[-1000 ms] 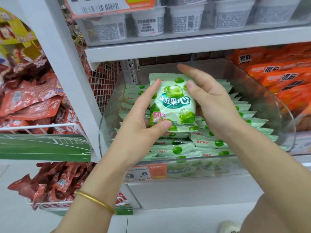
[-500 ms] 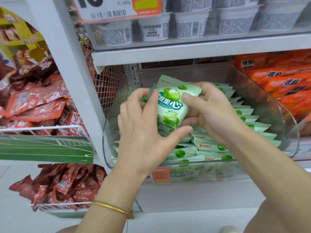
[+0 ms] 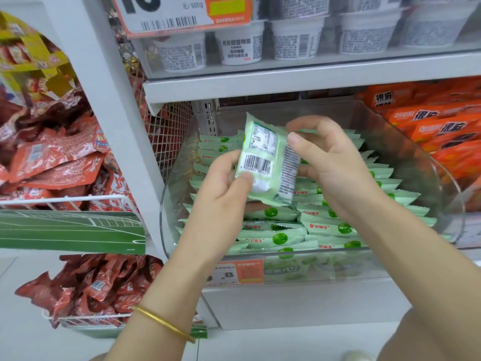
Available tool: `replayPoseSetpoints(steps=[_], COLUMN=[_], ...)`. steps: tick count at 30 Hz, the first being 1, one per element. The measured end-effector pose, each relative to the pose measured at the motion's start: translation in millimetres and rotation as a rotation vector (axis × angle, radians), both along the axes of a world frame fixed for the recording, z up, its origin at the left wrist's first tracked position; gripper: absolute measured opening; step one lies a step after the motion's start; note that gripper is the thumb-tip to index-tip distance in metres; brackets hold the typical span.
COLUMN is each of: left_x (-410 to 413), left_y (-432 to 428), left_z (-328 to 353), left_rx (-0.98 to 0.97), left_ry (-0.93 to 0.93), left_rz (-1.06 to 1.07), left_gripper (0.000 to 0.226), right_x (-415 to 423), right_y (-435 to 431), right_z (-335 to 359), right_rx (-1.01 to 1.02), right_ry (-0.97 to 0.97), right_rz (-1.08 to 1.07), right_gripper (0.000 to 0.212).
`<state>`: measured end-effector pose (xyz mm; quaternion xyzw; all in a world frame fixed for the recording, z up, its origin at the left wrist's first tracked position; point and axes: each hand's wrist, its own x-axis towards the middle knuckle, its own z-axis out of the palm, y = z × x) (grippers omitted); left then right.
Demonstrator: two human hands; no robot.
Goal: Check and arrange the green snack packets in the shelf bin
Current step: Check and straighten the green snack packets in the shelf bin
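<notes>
At frame centre both hands hold one green packet (image 3: 268, 162) above the bin (image 3: 406, 136), barcode side up. Left hand (image 3: 221, 194) pinches its lower left edge; right hand (image 3: 330, 165) pinches its right side. Rows of packets (image 3: 325, 225) fill the bin.

We see a pale green snack packet (image 3: 268, 162) with a black-and-white barcode, beside orange packets (image 3: 437, 128) and red packets (image 3: 52, 157).
</notes>
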<state>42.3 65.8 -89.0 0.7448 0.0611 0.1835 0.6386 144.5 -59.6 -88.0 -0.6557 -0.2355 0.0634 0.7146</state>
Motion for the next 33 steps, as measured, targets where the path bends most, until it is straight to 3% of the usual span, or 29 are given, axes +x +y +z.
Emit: replayPoseSetpoints(steps=[3,9,21,26,30,33], left_x=[-0.7,-5.2,-4.0,0.6,2.9,2.4], left_y=[0.3,2.6,4.0,6.9,16.5,18.1], left_z=[1.8,0.0,1.2,-0.9,2.4,5.9], left_rx=[-0.14,0.067,0.074,-0.307,-0.557,-0.608], left_ry=[0.0,-0.023,-0.043,0.027,0.113,0.171], left_rz=[-0.071,-0.107,-0.126,0.064,0.189,0.169], left_gripper=[0.035,0.067,0.067,0.036,0.03,0.028], right_x=[-1.2,-1.0,1.3,3.2,3.6,2.3], right_y=[-1.2,-2.8,-2.2,-2.5,-5.0,-6.9], right_z=[3.3,6.6,3.2,3.2,4.6,2.6], right_rx=[0.081,0.139,0.142,0.134,0.157,-0.053], right_ry=[0.043,0.063,0.085,0.183,0.299,0.04], right_rz=[0.035,0.011,-0.012,0.073,0.211,0.223], right_gripper=[0.02,0.018,0.014,0.012,0.031,0.045])
